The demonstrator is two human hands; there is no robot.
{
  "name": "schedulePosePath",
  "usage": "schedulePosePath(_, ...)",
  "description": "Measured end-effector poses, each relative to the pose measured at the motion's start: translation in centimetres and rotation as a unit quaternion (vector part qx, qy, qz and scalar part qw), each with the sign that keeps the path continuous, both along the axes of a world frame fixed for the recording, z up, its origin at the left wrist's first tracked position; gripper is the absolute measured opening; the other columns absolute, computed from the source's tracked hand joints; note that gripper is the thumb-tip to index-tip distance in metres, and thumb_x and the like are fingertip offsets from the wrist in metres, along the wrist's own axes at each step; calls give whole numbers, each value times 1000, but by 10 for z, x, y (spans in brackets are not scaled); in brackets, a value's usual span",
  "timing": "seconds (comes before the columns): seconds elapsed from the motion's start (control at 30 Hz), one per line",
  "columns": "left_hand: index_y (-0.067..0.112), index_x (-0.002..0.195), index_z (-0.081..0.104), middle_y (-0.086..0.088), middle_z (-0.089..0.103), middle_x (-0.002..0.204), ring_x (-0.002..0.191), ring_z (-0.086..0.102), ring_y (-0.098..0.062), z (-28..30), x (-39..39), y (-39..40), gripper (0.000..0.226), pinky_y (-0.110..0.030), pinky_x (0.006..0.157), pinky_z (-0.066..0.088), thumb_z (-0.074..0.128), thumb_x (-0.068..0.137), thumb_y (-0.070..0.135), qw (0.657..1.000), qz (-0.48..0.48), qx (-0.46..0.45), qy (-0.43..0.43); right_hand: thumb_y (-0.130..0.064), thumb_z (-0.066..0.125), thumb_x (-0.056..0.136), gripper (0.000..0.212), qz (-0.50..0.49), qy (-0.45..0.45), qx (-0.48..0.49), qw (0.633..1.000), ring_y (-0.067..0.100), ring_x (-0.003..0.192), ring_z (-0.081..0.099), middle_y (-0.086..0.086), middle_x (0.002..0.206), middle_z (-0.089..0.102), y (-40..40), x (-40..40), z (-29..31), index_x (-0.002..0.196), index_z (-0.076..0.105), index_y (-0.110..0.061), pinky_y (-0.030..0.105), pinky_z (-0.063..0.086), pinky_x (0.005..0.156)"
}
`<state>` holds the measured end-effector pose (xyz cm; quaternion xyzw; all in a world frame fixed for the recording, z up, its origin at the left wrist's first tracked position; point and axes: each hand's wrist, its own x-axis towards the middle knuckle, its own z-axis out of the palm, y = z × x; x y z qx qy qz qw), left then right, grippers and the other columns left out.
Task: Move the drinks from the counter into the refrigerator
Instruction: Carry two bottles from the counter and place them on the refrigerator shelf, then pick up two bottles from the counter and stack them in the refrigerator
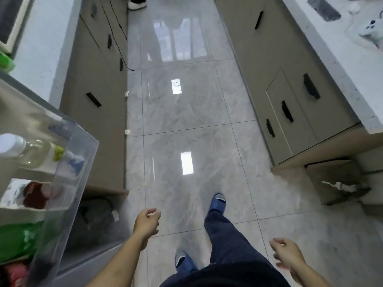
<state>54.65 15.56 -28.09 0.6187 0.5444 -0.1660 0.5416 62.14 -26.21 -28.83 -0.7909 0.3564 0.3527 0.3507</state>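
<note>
The open refrigerator door's clear shelf (83, 154) fills the lower left. In it stand a clear bottle with a white cap (22, 150), a carton with a dark red cap (31, 194) and a green package (20, 239). My left hand (147, 222) hangs over the floor to the right of the shelf, fingers loosely curled, holding nothing. My right hand (287, 255) hangs at the lower right, also loosely curled and holding nothing. The counter (339, 65) runs along the right edge; no drink shows on its visible part.
A glossy grey tiled floor (186, 110) forms an aisle between grey cabinets on the left (93, 83) and right (290, 96). My legs and blue slippers (216, 201) stand on it. A black cable (122, 48) hangs down the left cabinets. A dark phone (323, 8) lies on the counter.
</note>
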Motion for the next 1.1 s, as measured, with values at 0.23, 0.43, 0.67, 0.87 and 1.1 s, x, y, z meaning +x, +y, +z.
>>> schedulePosePath(0.23, 9, 121, 57, -16, 63, 100, 84, 60, -31, 10, 67, 7, 28, -36, 74, 51, 59, 96, 21, 995, 67, 42, 54, -18, 60, 90, 8, 94, 7, 12, 996, 26, 69, 53, 8, 78, 56, 40, 155, 2, 95, 59, -12, 30, 48, 62)
schedulePosePath(0.43, 11, 117, 60, -15, 66, 103, 77, 60, -27, 14, 126, 19, 25, -32, 69, 51, 61, 94, 21, 990, 110, 55, 63, -26, 61, 92, 27, 172, -44, 73, 981, 23, 74, 62, 7, 88, 64, 122, 296, 11, 116, 59, -15, 28, 51, 59)
schedulePosePath(0.67, 9, 117, 58, -15, 64, 109, 88, 61, -29, 1, 180, 39, 25, -37, 75, 52, 60, 96, 22, 977, 203, 8, 67, -27, 61, 90, 25, 266, -59, 127, 954, 23, 82, 65, 1, 96, 63, 233, 411, 26, 113, 59, -18, 34, 54, 67)
schedulePosePath(0.87, 4, 114, 58, -16, 64, 106, 88, 58, -30, -10, 252, 91, 21, -41, 81, 51, 57, 99, 18, 957, 286, -33, 34, -18, 59, 91, 12, 308, -57, 143, 939, 18, 59, 45, 1, 74, 51, 309, 494, 25, 102, 58, -14, 24, 38, 49)
schedulePosePath(1.1, 10, 103, 62, -11, 66, 99, 85, 60, -25, 11, 339, 178, 12, -33, 73, 52, 55, 97, 17, 937, 349, -30, -2, -19, 59, 91, 4, 347, -30, 98, 932, 20, 61, 44, 4, 75, 52, 372, 571, 23, 90, 58, -15, 23, 37, 47)
